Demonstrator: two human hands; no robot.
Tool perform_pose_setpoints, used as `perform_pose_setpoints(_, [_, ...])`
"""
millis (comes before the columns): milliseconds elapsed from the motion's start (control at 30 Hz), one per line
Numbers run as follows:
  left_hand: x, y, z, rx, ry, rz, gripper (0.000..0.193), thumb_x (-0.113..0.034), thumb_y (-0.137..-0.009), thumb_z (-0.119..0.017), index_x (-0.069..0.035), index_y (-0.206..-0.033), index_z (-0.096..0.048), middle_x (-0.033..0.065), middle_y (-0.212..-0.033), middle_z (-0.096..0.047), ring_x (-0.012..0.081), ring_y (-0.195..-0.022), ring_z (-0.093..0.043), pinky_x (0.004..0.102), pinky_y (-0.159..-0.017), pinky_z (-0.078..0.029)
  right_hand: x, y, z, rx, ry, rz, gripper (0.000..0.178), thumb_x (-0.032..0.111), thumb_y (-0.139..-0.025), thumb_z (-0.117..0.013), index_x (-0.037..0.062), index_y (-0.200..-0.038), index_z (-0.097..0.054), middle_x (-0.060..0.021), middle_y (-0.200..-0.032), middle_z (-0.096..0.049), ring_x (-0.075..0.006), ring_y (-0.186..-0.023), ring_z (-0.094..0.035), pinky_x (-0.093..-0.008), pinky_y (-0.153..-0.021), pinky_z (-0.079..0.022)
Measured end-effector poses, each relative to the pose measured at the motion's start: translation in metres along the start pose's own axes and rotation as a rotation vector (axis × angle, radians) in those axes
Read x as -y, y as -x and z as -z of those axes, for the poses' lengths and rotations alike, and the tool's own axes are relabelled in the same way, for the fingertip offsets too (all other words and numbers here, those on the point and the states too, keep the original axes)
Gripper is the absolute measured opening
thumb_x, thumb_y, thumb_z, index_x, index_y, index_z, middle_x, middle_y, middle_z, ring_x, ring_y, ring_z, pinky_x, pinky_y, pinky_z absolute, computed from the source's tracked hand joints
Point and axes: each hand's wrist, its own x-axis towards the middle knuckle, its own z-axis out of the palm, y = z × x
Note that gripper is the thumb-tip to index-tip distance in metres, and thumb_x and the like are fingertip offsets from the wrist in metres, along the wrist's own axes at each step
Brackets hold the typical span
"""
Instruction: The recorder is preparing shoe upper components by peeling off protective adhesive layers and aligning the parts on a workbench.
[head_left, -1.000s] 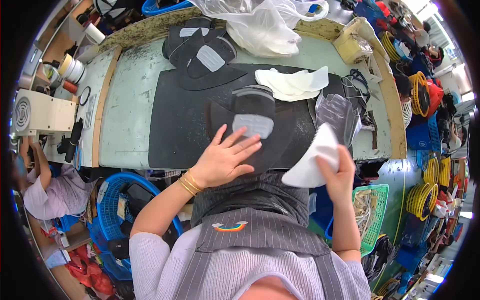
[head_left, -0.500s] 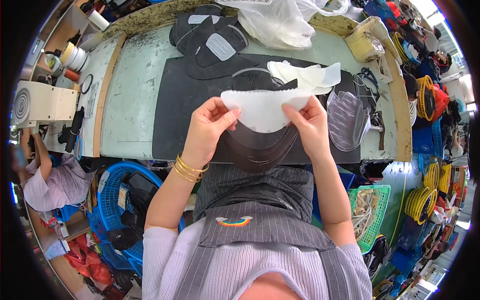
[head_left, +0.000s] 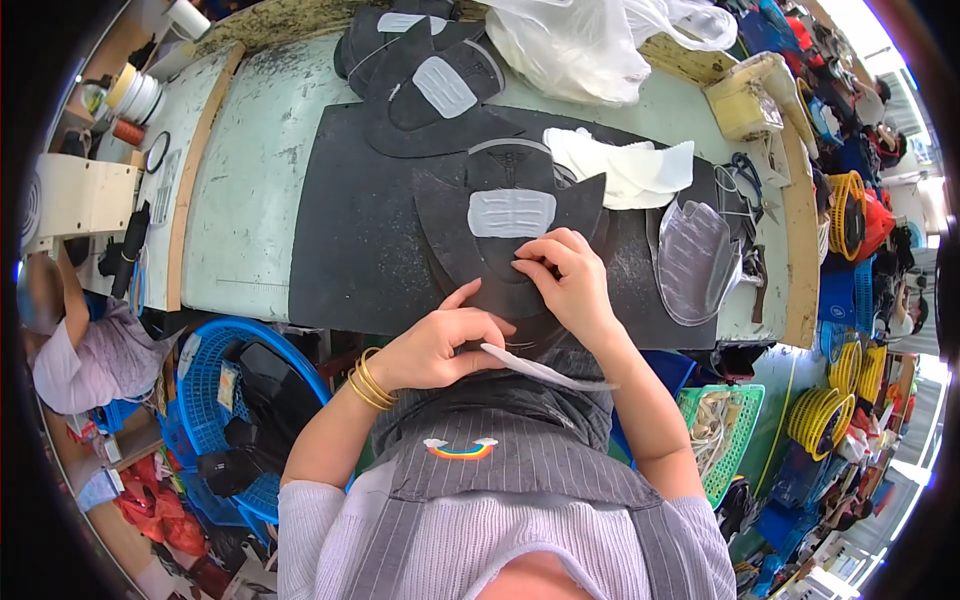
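Note:
My left hand (head_left: 445,345), close to my lap, pinches a thin white scalloped-edge sheet (head_left: 550,373), now seen nearly edge-on. My right hand (head_left: 568,282) hovers over or touches the stacked dark cut pieces (head_left: 450,235) at the table's front edge. Its thumb and fingertips are pressed together; what lies between them, if anything, I cannot make out. On the top dark piece is a grey ribbed patch (head_left: 512,214), just beyond my right fingers. More dark pieces with a similar grey patch (head_left: 444,87) lie farther back. A pile of white sheets (head_left: 625,165) rests right of the stack.
A black mat (head_left: 335,230) covers part of the pale green table (head_left: 245,190). Transparent pieces (head_left: 695,262), scissors (head_left: 745,178) and a yellowish box (head_left: 742,105) are on the right. A plastic bag (head_left: 570,50) sits at the back. Blue (head_left: 195,400) and green (head_left: 745,435) baskets flank me.
The white sheet, held up between both hands before, has come down toward my lap in my left hand alone. My right hand has let go of it and moved onto the dark stack.

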Motion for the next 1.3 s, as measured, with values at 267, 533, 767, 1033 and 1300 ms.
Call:
perform_pose_setpoints(267, [-0.002,0.004,0.006,0.028,-0.026,0.056,0.010,-0.012,-0.080,-0.067,-0.008,-0.089,-0.064,0.0011,-0.087,-0.067,0.0153,-0.087,-0.063,0.0440,-0.108,-0.021,0.003,-0.002,-0.007,0.060,0.209,0.161,0.006,0.002,-0.078,-0.058,0.0039,-0.079,-0.053,-0.0090,-0.079,-0.052,-0.0269,-0.075,-0.053,-0.0330,-0.065,-0.045])
perform_pose_setpoints(533, [-0.022,0.025,-0.001,0.084,0.371,-0.044,0.014,-0.002,-0.077,-0.069,-0.003,-0.089,-0.061,0.0055,-0.087,-0.064,0.0147,-0.084,-0.060,0.0307,-0.083,-0.045,0.010,0.107,0.084,0.457,-0.567,-0.730,0.015,-0.002,-0.087,-0.056,0.0017,-0.096,-0.044,-0.0032,-0.069,-0.055,-0.0090,-0.063,-0.053,-0.0226,-0.063,-0.043])
perform_pose_setpoints(767, [-0.025,-0.018,0.005,-0.586,0.488,0.202,0.011,-0.010,-0.086,-0.064,-0.003,-0.090,-0.056,0.0006,-0.078,-0.061,0.0059,-0.065,-0.055,0.0203,-0.058,-0.044,0.029,0.037,0.062,0.000,-0.720,-0.329,0.049,0.006,-0.084,-0.063,0.0006,-0.126,-0.038,-0.0070,-0.098,-0.059,-0.0101,-0.078,-0.057,-0.0225,-0.063,-0.046])
perform_pose_setpoints(1033, [0.019,-0.018,0.020,-0.524,0.412,0.372,0.017,-0.010,-0.081,-0.070,-0.005,-0.090,-0.057,-0.0008,-0.077,-0.061,0.0044,-0.065,-0.053,0.0190,-0.060,-0.044,-0.010,0.024,0.026,0.112,-0.473,-0.353,0.078,-0.005,-0.076,-0.061,0.0062,-0.140,-0.018,-0.0005,-0.083,-0.057,-0.0027,-0.067,-0.049,-0.0180,-0.057,-0.038])
perform_pose_setpoints(1300, [0.007,-0.026,0.020,-0.539,0.097,0.312,0.024,-0.015,-0.077,-0.072,-0.002,-0.089,-0.056,0.0032,-0.072,-0.061,0.0091,-0.062,-0.055,0.0219,-0.059,-0.045,0.004,0.014,0.035,0.186,-0.238,-0.357,0.069,0.007,-0.071,-0.064,0.0061,-0.132,-0.031,-0.0067,-0.064,-0.055,-0.0160,-0.055,-0.056,-0.0274,-0.056,-0.046])
